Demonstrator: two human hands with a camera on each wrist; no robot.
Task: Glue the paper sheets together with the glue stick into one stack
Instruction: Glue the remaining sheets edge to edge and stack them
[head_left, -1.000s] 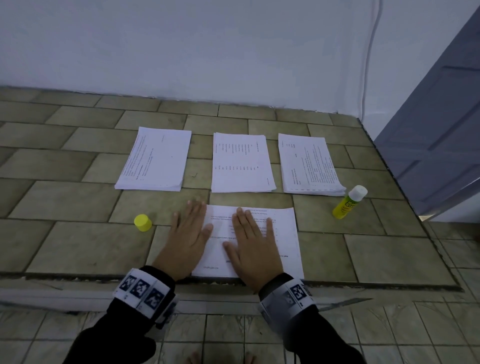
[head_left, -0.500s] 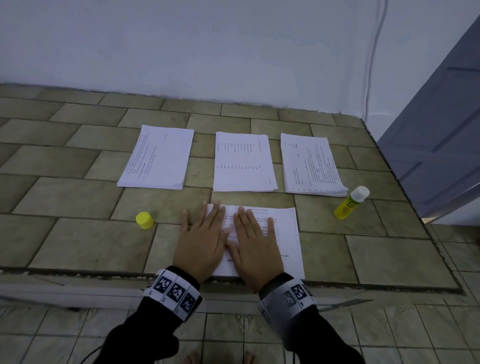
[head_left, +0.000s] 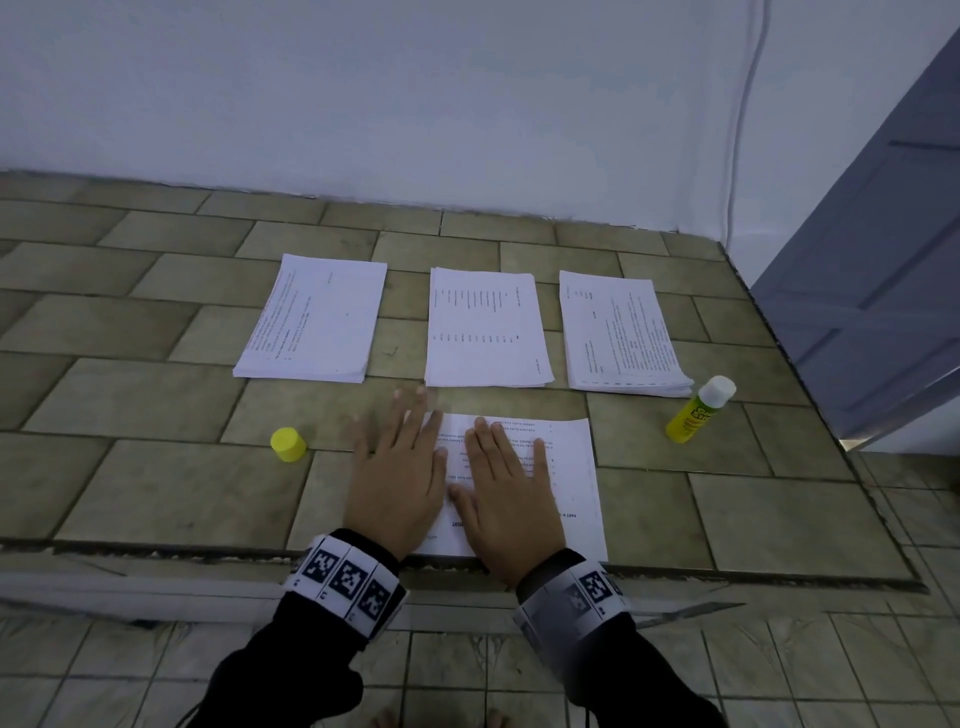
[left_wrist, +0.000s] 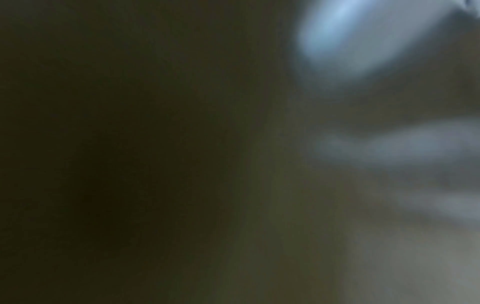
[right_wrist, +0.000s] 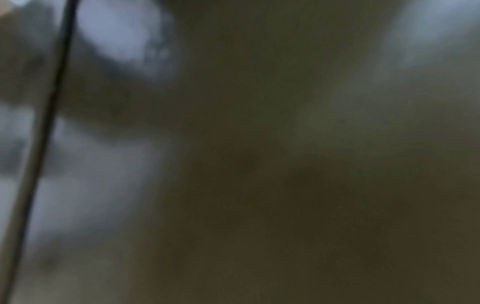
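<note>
A printed paper sheet (head_left: 569, 467) lies at the near edge of the tiled ledge. Both hands lie flat on it with straight fingers. My left hand (head_left: 397, 467) covers its left part and my right hand (head_left: 506, 488) its middle. Three paper stacks lie behind: a left stack (head_left: 317, 319), a middle stack (head_left: 485, 330) and a right stack (head_left: 618, 332). The yellow glue stick (head_left: 698, 410) with its white end lies to the right of the sheet. Its yellow cap (head_left: 287, 444) stands to the left. Both wrist views are dark and blurred.
The tiled ledge (head_left: 753, 519) ends in a front edge just under my wrists, with lower floor tiles beyond. A white wall runs along the back. A grey door (head_left: 883, 270) stands at the right. A thin cable (head_left: 740, 130) hangs down the wall.
My left hand has slid rightwards over the sheet, ending beside the right hand, and now looks motion-blurred. The right hand has stayed flat in place.
</note>
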